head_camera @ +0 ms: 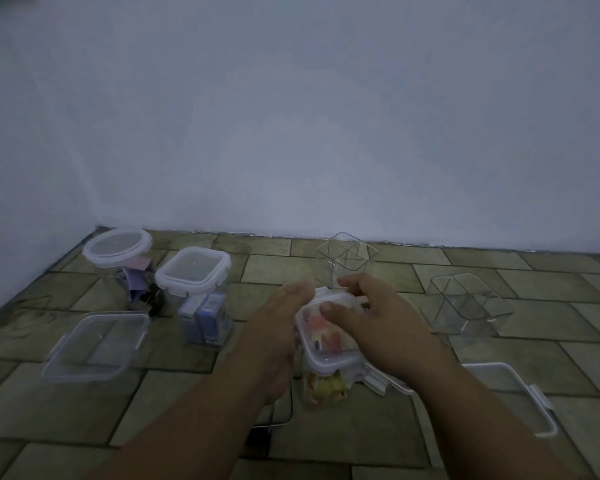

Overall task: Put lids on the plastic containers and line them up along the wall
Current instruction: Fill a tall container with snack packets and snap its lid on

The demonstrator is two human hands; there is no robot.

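A clear container (pixel 326 386) with pink and yellow pieces inside stands at the centre, a white-rimmed lid (pixel 329 344) on top. My left hand (pixel 278 327) grips its left side. My right hand (pixel 378 317) holds the lid from the right, thumb pressing on top. At back left stand a round lidded container (pixel 118 251) and a square lidded container (pixel 196 271). A flat lidded container (pixel 94 344) lies at the left. Two open clear containers, one small (pixel 347 258) near the wall and one wider (pixel 468 303) at the right, have no lids.
A loose lid (pixel 520 400) with white clips lies on the floor at the right, partly behind my right forearm. The tiled floor (pixel 291 251) meets a pale wall (pixel 326 133) running across the back and down the left side.
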